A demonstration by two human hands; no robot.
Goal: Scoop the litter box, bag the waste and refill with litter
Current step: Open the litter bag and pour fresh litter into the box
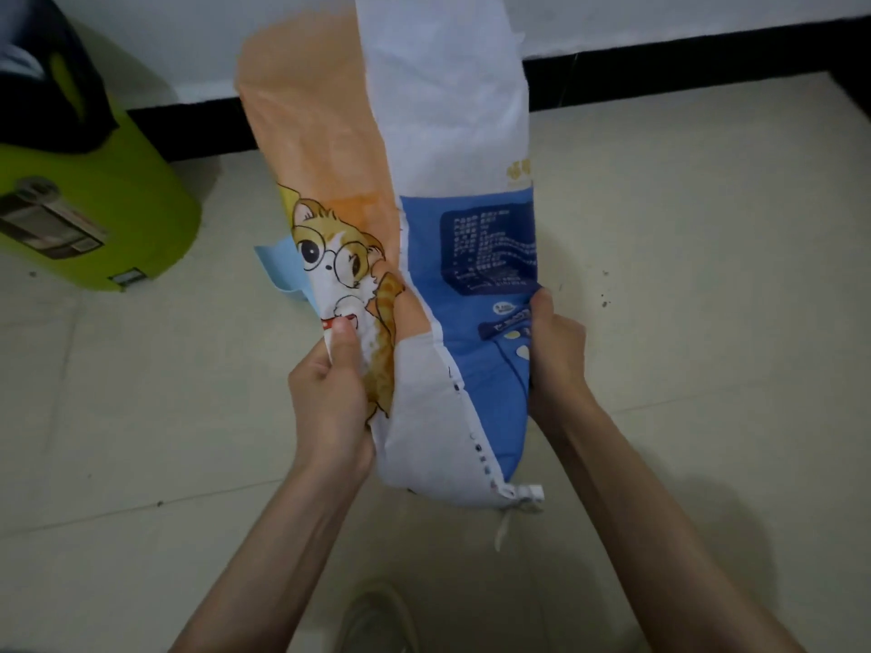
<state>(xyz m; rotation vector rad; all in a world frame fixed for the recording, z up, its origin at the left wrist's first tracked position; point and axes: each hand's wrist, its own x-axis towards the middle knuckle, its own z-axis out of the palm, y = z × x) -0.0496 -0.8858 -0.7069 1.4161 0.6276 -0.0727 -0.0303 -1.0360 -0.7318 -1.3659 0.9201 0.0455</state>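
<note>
You hold the bag (424, 228) at frame centre, above the floor (683, 322). Left hand (330, 398) and right hand (556, 351) each pinch one edge, likely to spread it for handling.

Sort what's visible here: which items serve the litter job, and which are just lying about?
Job: litter bag, gripped by left hand and right hand; light blue object behind it, possibly the litter box.
Lying about: green container, shoe.
</note>
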